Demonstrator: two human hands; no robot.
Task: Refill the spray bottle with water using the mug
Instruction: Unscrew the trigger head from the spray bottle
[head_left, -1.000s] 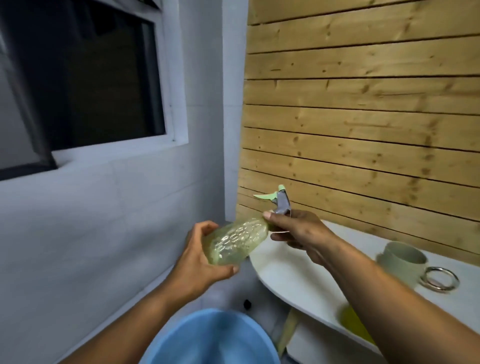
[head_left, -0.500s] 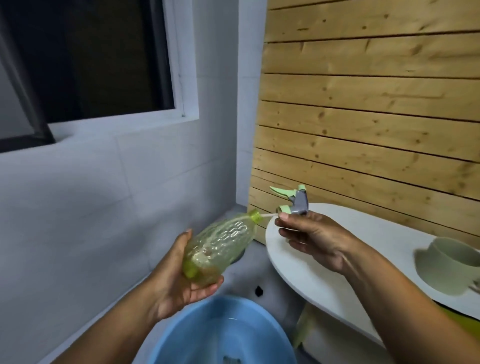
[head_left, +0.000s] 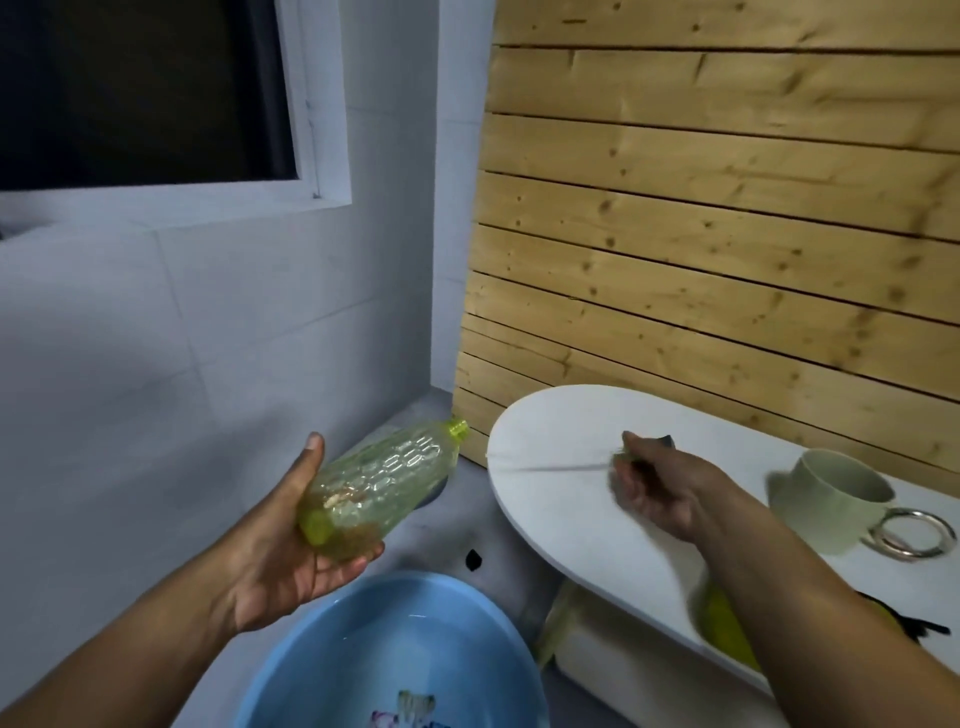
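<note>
Your left hand (head_left: 280, 545) is cradling the translucent yellow-green plastic spray bottle (head_left: 379, 483) from below, with the thumb stretched up along its side and the fingers curled loosely under its base; the bottle is lying tilted, and its uncapped threaded neck is pointing up and to the right, toward the wooden plank wall (head_left: 727, 234). Below this hand, the round light blue plastic basin (head_left: 322, 665) is sitting on the floor with water inside. Your right hand (head_left: 660, 488) is hovering over the white rounded tabletop (head_left: 550, 467), with fingers closed around the grey and green spray head (head_left: 644, 451), and its thin tube is stretching to the left. Farther right, the pale green ceramic mug (head_left: 826, 499) is standing upright on the tabletop, touching a silver metal ring (head_left: 911, 535).
</note>
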